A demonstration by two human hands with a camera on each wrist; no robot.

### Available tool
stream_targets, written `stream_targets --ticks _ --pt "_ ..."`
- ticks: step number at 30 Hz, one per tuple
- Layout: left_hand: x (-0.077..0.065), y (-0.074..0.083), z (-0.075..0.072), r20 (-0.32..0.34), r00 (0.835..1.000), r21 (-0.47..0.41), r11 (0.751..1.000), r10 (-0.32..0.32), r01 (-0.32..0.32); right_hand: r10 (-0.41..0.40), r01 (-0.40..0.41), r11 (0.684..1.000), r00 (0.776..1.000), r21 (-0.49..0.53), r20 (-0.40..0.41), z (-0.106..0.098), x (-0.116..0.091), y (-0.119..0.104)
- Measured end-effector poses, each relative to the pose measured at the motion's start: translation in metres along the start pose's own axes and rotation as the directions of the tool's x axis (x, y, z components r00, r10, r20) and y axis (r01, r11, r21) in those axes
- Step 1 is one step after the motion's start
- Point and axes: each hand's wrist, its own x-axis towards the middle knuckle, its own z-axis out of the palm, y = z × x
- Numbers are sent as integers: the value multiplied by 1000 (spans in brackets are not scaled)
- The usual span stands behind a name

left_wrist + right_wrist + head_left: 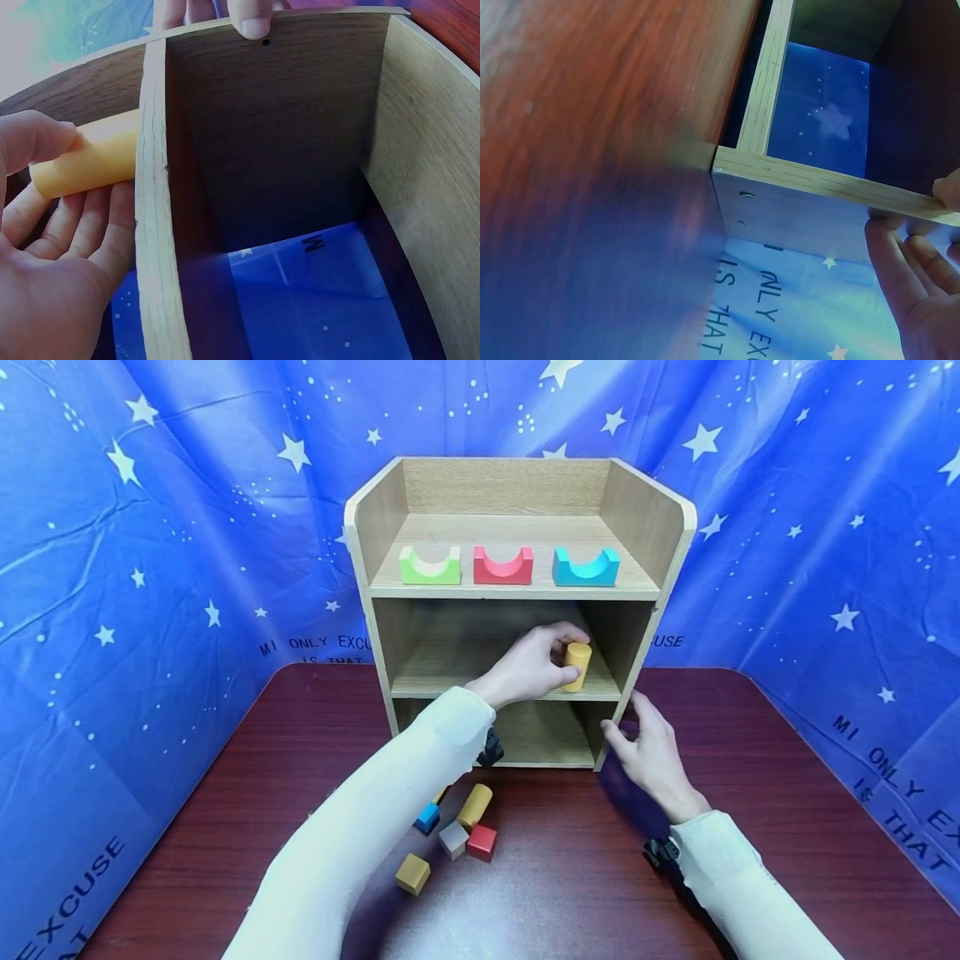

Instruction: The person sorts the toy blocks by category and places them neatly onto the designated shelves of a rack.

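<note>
A yellow cylinder block (pixel 577 667) stands upright at the right end of the middle shelf, near its front edge. My left hand (pixel 534 662) holds it between thumb and fingers; in the left wrist view the cylinder (pixel 90 155) touches or nearly touches the shelf board. My right hand (pixel 651 752) grips the right side panel of the wooden shelf unit (pixel 510 487), low down. The right wrist view shows its fingers (pixel 900 277) on the panel's outer face and the thumb at the inner side.
Green (pixel 430 570), red (pixel 503 568) and blue (pixel 586 570) arch blocks stand in a row on the top shelf. On the table, left of centre, lie another yellow cylinder (pixel 475 807) and several small cubes, among them a red cube (pixel 482 842); my left sleeve partly covers that group.
</note>
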Motion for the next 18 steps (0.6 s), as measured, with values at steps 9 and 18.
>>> stream_targets --ticks 9,18 --pt "0 -1 0 7 1000 -2 1000 -14 14 1 -1 1000 1000 8 2 0 0 0" --pt "-1 -2 0 6 1000 0 1000 0 0 1 -1 1000 1000 -6 -1 0 0 -1"
